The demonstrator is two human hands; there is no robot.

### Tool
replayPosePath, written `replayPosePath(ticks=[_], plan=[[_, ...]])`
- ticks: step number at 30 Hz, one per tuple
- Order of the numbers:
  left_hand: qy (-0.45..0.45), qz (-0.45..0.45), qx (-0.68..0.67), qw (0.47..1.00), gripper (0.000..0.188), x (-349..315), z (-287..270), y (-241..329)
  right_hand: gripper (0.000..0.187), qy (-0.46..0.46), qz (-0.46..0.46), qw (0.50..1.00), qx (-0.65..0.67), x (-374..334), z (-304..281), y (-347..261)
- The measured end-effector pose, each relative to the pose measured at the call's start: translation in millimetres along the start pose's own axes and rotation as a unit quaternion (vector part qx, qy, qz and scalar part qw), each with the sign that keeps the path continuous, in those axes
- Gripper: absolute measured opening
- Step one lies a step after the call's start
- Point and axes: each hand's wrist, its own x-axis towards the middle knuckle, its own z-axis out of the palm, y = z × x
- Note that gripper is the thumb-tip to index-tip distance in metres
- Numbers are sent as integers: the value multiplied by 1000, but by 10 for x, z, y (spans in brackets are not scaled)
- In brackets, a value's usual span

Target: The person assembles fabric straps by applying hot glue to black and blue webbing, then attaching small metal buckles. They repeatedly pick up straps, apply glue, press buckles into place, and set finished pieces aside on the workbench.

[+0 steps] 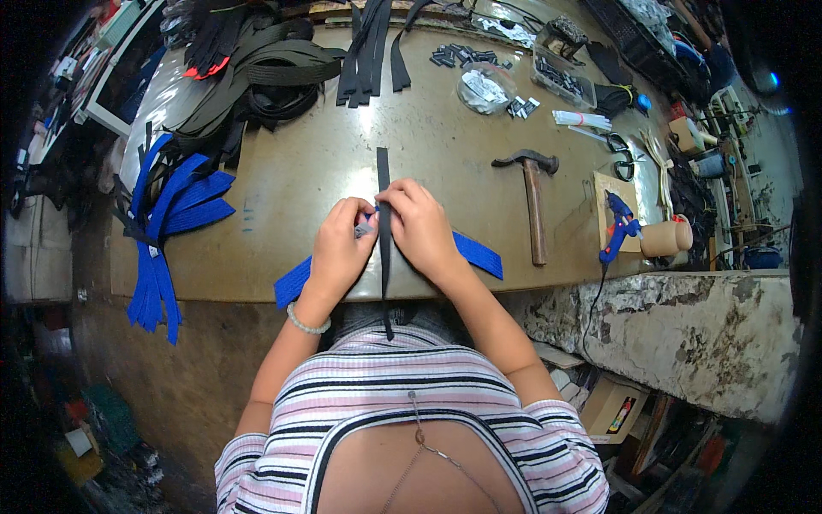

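My left hand [344, 240] and my right hand [418, 224] meet over the near middle of the table. Between them a narrow black strap [383, 167] runs away from me, its near end hanging past the table edge. My right fingers pinch this strap. The left fingers are closed beside it, with a small grey piece [363, 230] showing in them; its kind is unclear. A wide blue webbing strap [478, 255] lies crosswise under my hands, its ends sticking out on both sides. Its middle is mostly hidden by my hands.
Right of my hands lies a hammer [534, 206]; beyond it are a blue glue gun [618, 226] and a brown roll [666, 238]. Blue straps [163, 248] hang over the left edge. Black straps [287, 73], a plastic bag [485, 90] and small buckles [462, 56] lie at the back.
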Motion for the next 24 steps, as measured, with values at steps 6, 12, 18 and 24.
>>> replayPosePath(ticks=[6, 12, 18, 24], plan=[[-23, 21, 54, 998, 35, -54, 18, 58, 34, -9, -90, 994, -64, -340, -115, -139], [-55, 21, 127, 990, 42, -54, 8, 96, 27, -63, -124, 983, -119, -440, -237, -234], [-70, 19, 142, 987, 38, -33, -2, 130, 27, -196, -99, 975, -30, -677, -432, -393], [-68, 26, 166, 983, 37, -36, -17, 134, 41, -316, 127, 875, 343, -871, -1253, 31]])
